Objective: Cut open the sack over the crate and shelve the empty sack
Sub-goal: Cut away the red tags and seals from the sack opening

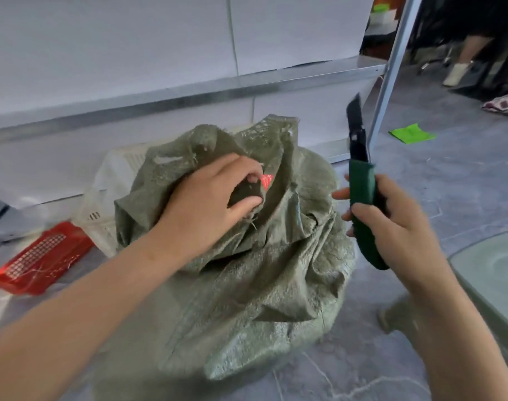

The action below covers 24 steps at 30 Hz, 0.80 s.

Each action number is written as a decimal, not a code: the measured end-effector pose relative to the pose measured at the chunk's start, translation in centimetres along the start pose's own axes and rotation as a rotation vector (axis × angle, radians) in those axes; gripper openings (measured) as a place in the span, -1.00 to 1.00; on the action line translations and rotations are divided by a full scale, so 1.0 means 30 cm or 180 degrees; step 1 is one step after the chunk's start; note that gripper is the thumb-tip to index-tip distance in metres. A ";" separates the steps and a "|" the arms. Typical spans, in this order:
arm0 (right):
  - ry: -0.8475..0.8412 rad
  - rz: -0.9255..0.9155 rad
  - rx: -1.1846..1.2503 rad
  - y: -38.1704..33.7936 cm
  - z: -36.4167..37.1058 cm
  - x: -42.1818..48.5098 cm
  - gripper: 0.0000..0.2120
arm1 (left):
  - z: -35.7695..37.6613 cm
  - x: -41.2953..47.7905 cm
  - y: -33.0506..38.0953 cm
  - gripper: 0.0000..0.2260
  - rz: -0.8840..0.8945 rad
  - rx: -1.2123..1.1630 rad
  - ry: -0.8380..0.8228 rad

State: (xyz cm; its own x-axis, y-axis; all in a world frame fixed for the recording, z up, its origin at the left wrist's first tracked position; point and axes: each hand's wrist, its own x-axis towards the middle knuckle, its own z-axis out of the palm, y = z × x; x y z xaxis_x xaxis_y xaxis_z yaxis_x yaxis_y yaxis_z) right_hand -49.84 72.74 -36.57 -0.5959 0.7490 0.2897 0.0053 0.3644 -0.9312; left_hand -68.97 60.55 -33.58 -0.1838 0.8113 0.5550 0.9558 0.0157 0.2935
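the full green sack (261, 270) sits on the floor against the white crate (122, 169), seemingly uncut, left hand (206, 204) fingers bunching its top, right hand (400, 233) fingers wrapped round the knife (362, 198) held clear, so cutting, emptying and shelving remain.

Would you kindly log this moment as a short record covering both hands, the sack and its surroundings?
left hand: grips a bunched fold of the green sack near its top
right hand: holds the green-handled knife, blade up, clear of the sack
sack: crumpled, on the floor
crate: white, behind the sack, partly hidden
nearby: red basket on the floor at left
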 end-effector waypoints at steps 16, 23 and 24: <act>-0.1184 -0.1238 -0.1545 -0.349 0.256 0.292 -0.74 | -0.160 -0.035 -0.171 -0.13 -0.1533 -0.0935 -0.0548; -0.1907 -0.0704 -0.1243 -0.445 0.425 0.362 -0.87 | -0.262 -0.066 -0.205 -0.04 -0.1303 -0.0982 -0.0056; -0.1949 -0.0580 -0.1228 -0.440 0.423 0.365 -0.87 | -0.275 -0.077 -0.216 -0.03 -0.1317 -0.1026 -0.0025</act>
State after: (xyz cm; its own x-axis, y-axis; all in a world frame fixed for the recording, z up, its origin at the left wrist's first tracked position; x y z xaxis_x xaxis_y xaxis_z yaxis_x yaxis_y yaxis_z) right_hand -66.63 69.10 -23.91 -0.9544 0.2569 0.1521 0.0779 0.7061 -0.7039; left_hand -76.64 53.76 -30.33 -0.5281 0.7797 0.3365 0.6843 0.1560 0.7123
